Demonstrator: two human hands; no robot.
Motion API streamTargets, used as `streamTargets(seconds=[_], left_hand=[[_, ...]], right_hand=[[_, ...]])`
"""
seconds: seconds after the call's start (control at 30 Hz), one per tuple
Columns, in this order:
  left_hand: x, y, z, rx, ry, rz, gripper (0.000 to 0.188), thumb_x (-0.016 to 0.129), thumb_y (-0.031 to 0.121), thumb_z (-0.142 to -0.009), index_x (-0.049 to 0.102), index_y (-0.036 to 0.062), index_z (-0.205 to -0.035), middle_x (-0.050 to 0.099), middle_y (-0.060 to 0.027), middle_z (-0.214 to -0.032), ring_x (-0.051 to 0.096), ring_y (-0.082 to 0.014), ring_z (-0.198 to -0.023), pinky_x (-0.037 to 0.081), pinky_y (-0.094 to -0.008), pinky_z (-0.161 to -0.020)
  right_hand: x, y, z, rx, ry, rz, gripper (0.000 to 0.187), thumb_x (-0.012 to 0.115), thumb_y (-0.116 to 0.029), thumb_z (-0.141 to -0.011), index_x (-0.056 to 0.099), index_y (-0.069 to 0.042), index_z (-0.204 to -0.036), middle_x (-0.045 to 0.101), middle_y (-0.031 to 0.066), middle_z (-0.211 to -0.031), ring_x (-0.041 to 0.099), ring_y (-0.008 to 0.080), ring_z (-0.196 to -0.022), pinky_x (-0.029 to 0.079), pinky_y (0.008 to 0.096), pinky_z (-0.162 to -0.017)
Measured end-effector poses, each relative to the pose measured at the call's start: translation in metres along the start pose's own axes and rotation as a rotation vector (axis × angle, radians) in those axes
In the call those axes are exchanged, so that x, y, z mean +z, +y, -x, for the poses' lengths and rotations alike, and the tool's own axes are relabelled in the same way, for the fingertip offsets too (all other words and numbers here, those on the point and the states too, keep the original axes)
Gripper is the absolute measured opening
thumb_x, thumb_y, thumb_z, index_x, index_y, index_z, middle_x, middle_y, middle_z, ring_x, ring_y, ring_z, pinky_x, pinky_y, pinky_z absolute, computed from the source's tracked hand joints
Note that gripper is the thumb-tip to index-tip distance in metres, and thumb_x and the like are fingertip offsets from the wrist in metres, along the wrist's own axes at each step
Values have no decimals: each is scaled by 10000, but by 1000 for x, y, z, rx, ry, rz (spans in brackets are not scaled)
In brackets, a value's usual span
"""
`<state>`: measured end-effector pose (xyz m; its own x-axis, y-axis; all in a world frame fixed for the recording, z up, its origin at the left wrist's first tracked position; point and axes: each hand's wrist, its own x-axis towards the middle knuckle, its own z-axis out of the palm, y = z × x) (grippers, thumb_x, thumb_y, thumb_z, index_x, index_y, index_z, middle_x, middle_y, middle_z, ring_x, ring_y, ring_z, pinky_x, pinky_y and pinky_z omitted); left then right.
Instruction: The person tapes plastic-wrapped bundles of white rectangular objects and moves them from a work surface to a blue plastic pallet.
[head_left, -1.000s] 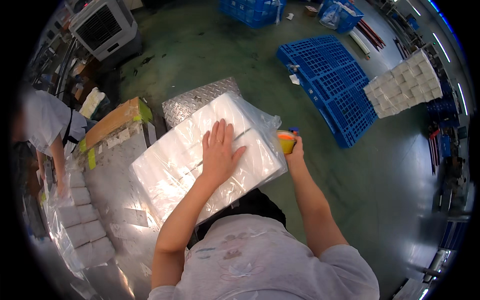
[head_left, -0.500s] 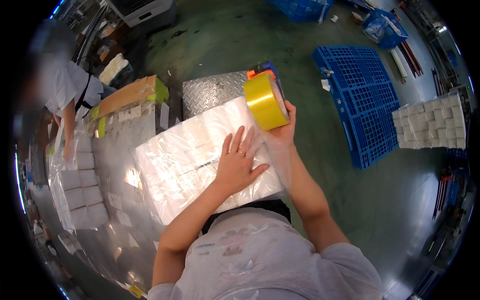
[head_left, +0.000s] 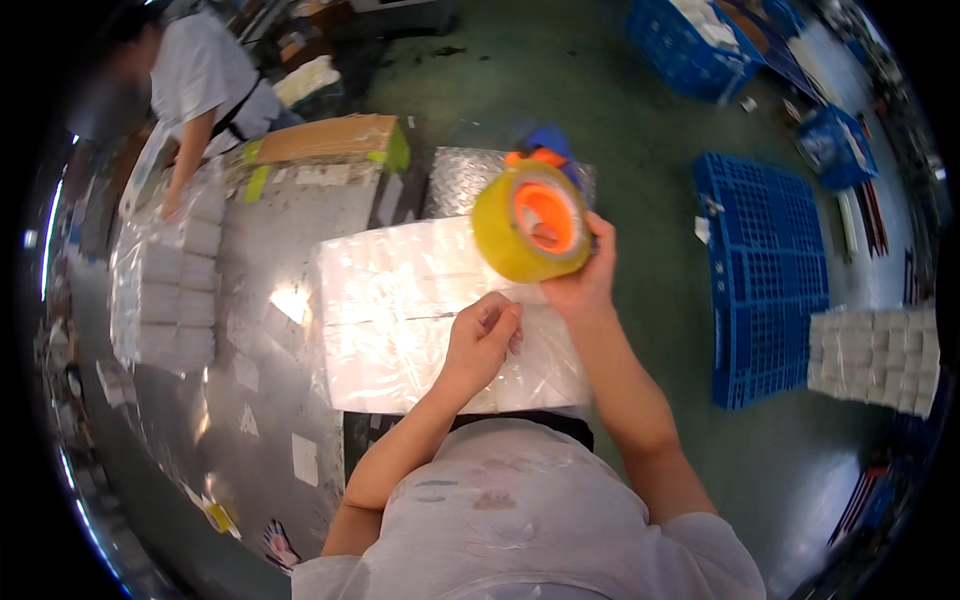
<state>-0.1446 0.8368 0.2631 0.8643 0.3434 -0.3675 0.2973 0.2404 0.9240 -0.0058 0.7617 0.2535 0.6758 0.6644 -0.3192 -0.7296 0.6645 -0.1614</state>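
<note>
A large clear-plastic-wrapped bundle of white packs (head_left: 400, 310) lies on the metal table (head_left: 270, 400) in front of me. My right hand (head_left: 585, 280) holds a tape dispenser with a yellow tape roll and orange core (head_left: 532, 222) raised over the bundle's right end. My left hand (head_left: 482, 335) rests on top of the bundle with the fingers pinched together at the plastic, just below the roll.
Another person in a grey shirt (head_left: 200, 90) works at the table's far left by a cardboard box (head_left: 320, 140) and more wrapped white packs (head_left: 170, 280). Blue plastic pallets (head_left: 765, 270) and a stack of white packs (head_left: 875, 355) stand on the green floor at right.
My right hand has brought the tape roll from the bundle's right side up over its top. My left hand slid from flat on the bundle to a pinch near the roll.
</note>
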Motion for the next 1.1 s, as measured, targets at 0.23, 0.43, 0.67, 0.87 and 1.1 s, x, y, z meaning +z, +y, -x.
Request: streamTargets(seconds=[0.23, 0.43, 0.67, 0.87, 1.1], left_hand=[[-36, -30, 17, 66, 197, -115, 245, 527, 188, -893, 540, -9, -749, 541, -31, -615, 509, -91, -549, 420, -234, -506], [-146, -40, 56, 503, 1031, -698, 209, 574, 136, -835, 549, -5, -988, 557, -138, -965, 536, -262, -907, 420, -320, -770], [-283, -139, 76, -85, 607, 919, 435, 630, 293, -837, 529, -23, -1119, 565, -154, -1113, 559, -259, -1007, 467, -353, -847], [-252, -58, 48, 145, 708, 330, 203, 620, 174, -832, 623, 18, -962, 621, -35, -871, 553, -116, -747, 443, -242, -635], [-223, -16, 44, 218, 459, 83, 166, 602, 187, -846, 618, 29, -893, 570, 17, -757, 496, -77, -701, 396, -232, -609]], right_hand=[[-5, 1, -8, 65, -120, -19, 437, 495, -339, -810, 519, -77, -1160, 561, 67, -1165, 521, 227, -1076, 415, 371, -932], [-45, 7, -25, 195, -373, 97, 409, 464, -330, -817, 526, -57, -1115, 570, 80, -1120, 533, 226, -1037, 429, 373, -910], [-44, 12, -24, 152, -263, 134, 439, 467, -343, -803, 527, -44, -1118, 562, 103, -1138, 530, 247, -1047, 421, 395, -924], [6, 41, 7, -108, 157, 227, 333, 504, -315, -769, 538, -33, -944, 517, 73, -794, 485, 176, -699, 415, 281, -627], [-14, 43, 37, -235, 98, 237, 447, 503, -352, -756, 548, -25, -1058, 577, 86, -929, 553, 193, -836, 456, 321, -790]])
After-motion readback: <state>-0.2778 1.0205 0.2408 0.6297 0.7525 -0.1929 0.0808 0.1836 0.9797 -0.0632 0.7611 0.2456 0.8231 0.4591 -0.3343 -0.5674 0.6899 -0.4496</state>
